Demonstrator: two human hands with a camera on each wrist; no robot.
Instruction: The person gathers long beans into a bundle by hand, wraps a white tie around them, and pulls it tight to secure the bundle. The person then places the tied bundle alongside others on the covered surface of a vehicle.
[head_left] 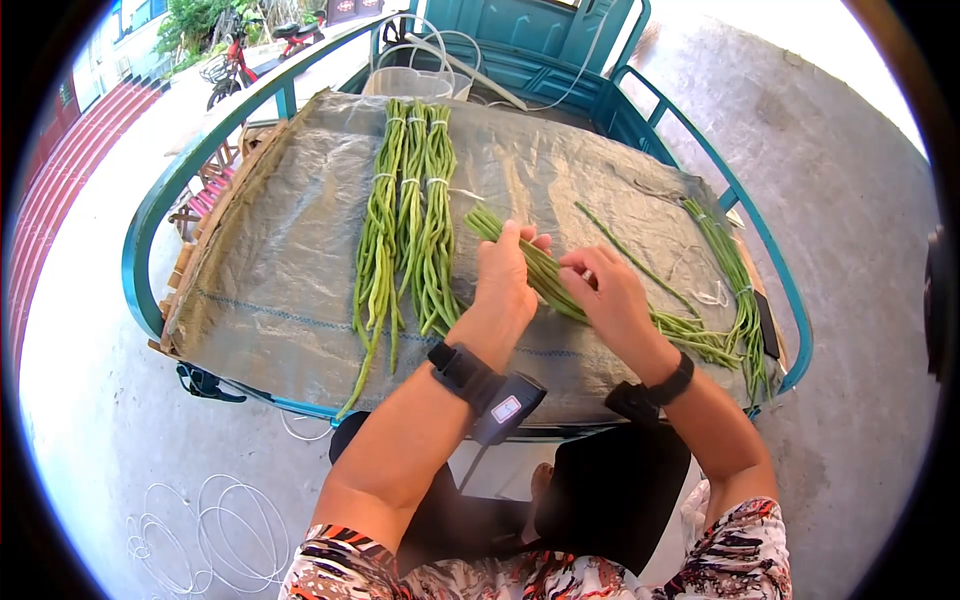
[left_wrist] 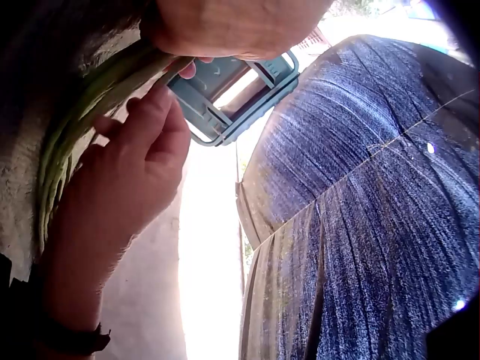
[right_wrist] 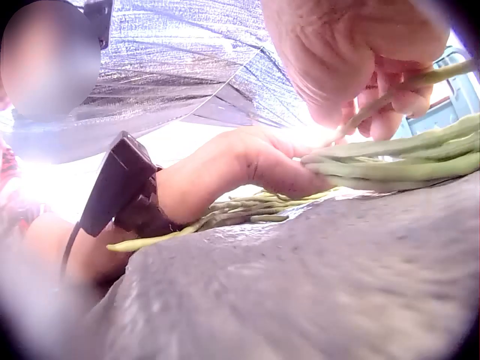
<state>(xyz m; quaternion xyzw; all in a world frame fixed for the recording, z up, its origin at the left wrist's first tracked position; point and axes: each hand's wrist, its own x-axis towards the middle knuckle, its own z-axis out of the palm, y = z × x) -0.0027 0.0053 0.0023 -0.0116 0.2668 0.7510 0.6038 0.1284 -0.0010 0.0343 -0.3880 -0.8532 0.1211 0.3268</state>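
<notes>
The left hand (head_left: 507, 280) grips a bunch of long green beans (head_left: 543, 272) near its upper end, thumb on top. Just right of it, the right hand (head_left: 612, 300) pinches at the same bunch with curled fingers. In the right wrist view the right hand (right_wrist: 360, 60) holds a single bean (right_wrist: 405, 88) between its fingers, above the bunch (right_wrist: 405, 157) that the left hand (right_wrist: 240, 161) holds. The left wrist view shows the right hand (left_wrist: 127, 172) beside the beans (left_wrist: 67, 142).
Three tied bean bundles (head_left: 408, 220) lie left of the hands on a plastic sheet (head_left: 280, 250). A loose bean (head_left: 640, 260) and another bundle (head_left: 735, 265) lie to the right. Teal rails (head_left: 190, 165) edge the cart; a clear tub (head_left: 410, 82) stands behind.
</notes>
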